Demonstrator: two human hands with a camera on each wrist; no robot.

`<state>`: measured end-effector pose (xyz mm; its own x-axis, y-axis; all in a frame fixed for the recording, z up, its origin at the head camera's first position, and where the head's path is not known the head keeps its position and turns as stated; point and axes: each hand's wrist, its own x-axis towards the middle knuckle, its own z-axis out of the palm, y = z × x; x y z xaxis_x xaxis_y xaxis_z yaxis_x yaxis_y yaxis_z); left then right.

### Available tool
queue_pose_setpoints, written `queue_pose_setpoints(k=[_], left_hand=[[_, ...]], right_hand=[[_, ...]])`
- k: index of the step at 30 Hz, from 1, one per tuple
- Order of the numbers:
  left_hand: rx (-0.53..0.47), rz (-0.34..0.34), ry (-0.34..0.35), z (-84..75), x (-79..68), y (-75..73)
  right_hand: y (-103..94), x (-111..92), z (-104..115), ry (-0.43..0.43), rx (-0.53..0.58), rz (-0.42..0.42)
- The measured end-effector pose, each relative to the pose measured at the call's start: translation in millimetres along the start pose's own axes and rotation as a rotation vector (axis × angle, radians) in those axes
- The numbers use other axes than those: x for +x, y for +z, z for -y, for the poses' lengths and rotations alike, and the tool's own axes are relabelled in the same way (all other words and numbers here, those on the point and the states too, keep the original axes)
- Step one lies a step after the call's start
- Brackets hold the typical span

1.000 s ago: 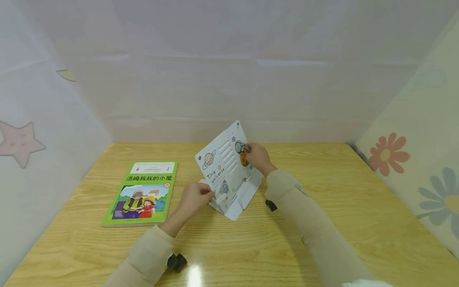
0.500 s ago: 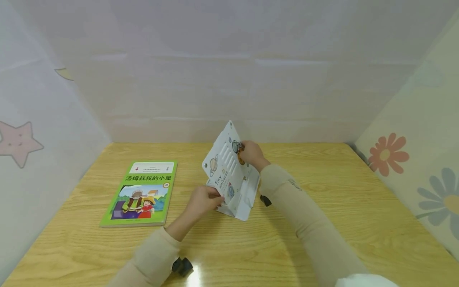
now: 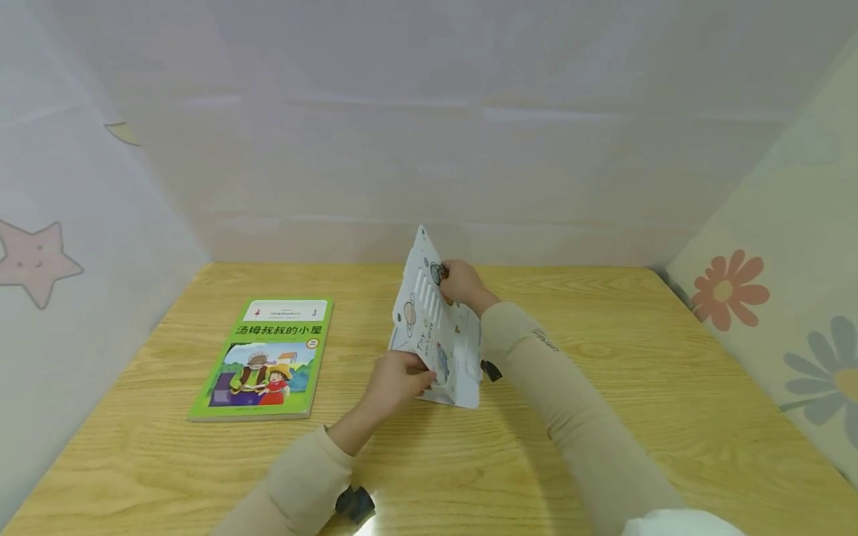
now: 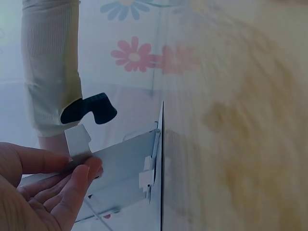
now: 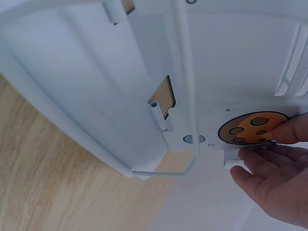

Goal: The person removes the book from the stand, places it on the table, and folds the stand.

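Note:
In the head view a white metal book stand [image 3: 456,339], printed with planets and "Tiny universe", stands mid-table. Its upright panel is tilted and faces right. My left hand [image 3: 397,385] pinches the panel's near lower edge between thumb and fingers. At the far edge, beside the orange planet print, my right hand [image 3: 465,285] grips the panel. The left wrist view shows the left fingers around the plate's edge by a small white tab [image 4: 78,141]. In the right wrist view, the thumb lies on the orange planet [image 5: 250,129] with fingers behind the panel.
A green picture book [image 3: 261,361] lies flat on the wooden table [image 3: 167,469], left of the stand. A pale cloth backdrop [image 3: 429,149] rises behind the table, with patterned side walls, a pink star [image 3: 40,262] on the left and flowers [image 3: 731,290] on the right.
The book stand has turned so its printed panel faces further right and looks narrower. My left hand has moved right with its near edge; my right hand has shifted slightly left.

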<state>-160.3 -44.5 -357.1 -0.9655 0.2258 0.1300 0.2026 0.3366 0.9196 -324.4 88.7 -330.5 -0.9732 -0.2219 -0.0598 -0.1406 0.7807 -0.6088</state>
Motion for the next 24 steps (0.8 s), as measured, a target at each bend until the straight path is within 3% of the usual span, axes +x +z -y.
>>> queue_pose_setpoints(k=[15,24], left_hand=[[-0.004,-0.045,0.080,-2.9,-4.7,16.0],[-0.046,-0.046,0.062,-3.0,-4.2,23.0]], right_hand=[[2.9,2.8,6.6,-0.021,0.036,0.069],[5.9,5.4,9.8,-0.077,0.038,0.107]])
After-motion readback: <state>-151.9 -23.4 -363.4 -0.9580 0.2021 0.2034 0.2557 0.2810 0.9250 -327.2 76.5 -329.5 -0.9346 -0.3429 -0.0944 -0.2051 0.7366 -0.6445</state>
